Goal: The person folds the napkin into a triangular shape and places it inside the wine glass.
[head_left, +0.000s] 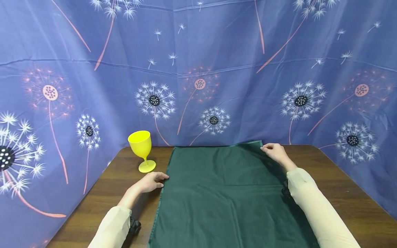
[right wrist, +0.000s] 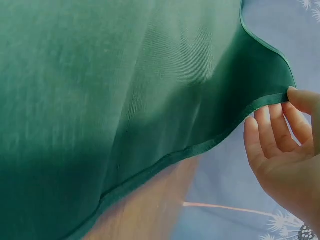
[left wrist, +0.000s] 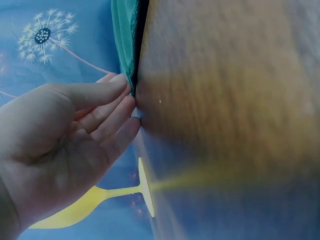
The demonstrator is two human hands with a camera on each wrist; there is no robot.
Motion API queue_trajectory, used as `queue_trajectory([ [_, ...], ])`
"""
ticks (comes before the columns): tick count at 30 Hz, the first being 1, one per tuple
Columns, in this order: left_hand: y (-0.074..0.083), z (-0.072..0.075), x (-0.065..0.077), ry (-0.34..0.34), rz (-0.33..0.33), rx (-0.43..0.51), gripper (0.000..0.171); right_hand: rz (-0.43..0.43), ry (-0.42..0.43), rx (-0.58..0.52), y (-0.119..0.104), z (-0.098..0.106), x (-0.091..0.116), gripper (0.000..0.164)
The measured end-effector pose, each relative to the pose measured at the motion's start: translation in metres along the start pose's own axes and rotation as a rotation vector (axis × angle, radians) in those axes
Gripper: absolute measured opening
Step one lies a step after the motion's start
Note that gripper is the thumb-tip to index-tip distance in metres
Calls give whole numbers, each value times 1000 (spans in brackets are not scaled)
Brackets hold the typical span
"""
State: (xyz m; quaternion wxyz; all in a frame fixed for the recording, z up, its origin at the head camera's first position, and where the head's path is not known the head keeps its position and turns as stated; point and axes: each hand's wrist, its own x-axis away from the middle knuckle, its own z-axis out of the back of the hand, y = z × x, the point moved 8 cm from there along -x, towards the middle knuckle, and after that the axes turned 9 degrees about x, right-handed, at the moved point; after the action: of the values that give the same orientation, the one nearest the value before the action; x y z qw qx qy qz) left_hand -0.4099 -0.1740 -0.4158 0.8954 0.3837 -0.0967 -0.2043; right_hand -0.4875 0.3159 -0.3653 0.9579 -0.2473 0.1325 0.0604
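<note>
A dark green cloth (head_left: 217, 193) with a stitched hem lies spread over the wooden table. My right hand (head_left: 276, 152) pinches its far right corner between thumb and fingers. That corner is lifted, and the right wrist view shows the hem (right wrist: 200, 148) curving up to the thumb. At the cloth's left edge rests my left hand (head_left: 149, 182), fingertips touching the hem, with a gap between thumb and forefinger in the head view. The left wrist view shows its fingers (left wrist: 117, 112) extended by the green edge. Beyond this hand stands a yellow goblet (head_left: 141, 146), upright.
Bare brown wood of the table (head_left: 344, 186) shows on both sides of the cloth. A blue fabric backdrop (head_left: 242, 93) with dandelion prints hangs behind the table and along its sides. The goblet is close to the left hand.
</note>
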Motion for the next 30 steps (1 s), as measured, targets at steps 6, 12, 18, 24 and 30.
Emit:
queue_trajectory([
  [6,-2,-1,1,19,18,22,35,33,1,-38,-4,6,7,37],
  [12,-1,-2,2,18,38,49,37,94,-26,-121,-12,5,14,42],
  [18,-1,-2,2,0,20,88,37,46,-66,-78,-24,5,20,36],
  [24,-2,-1,1,-3,16,98,37,50,-91,-71,-34,3,23,36],
  [30,-3,1,6,-24,-63,119,35,80,-113,-94,-46,-3,32,34],
])
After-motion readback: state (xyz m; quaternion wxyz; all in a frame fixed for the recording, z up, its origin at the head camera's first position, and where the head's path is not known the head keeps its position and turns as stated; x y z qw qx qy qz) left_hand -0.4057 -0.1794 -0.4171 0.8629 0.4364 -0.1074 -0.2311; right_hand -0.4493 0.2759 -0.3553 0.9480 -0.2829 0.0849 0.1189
